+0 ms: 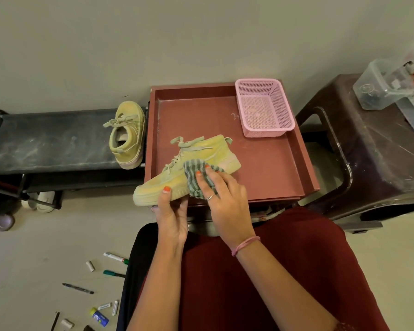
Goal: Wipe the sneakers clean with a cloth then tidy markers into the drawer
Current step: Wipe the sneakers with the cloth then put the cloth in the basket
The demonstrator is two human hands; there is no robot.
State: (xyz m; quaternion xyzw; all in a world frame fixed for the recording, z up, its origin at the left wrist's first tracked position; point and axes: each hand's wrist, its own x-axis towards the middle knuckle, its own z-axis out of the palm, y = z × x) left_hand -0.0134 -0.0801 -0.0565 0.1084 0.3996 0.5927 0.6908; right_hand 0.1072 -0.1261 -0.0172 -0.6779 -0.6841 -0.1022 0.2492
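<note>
Nothing here can actually be read. The white marker (116, 258) on the floor near left carries a dark strip of print along its barrel, too small to make out. The two small white sticks (105, 306) farther down show printed lines as well, blurred to grey smudges. The blue and yellow tube (99, 316) beside them has a white patch with some mark on it (a logo, perhaps, but illegible). On the far right, the clear plastic box (378, 87) has a faint embossed emblem on its side, and the items behind it show red and blue printing, none of it legible.
</note>
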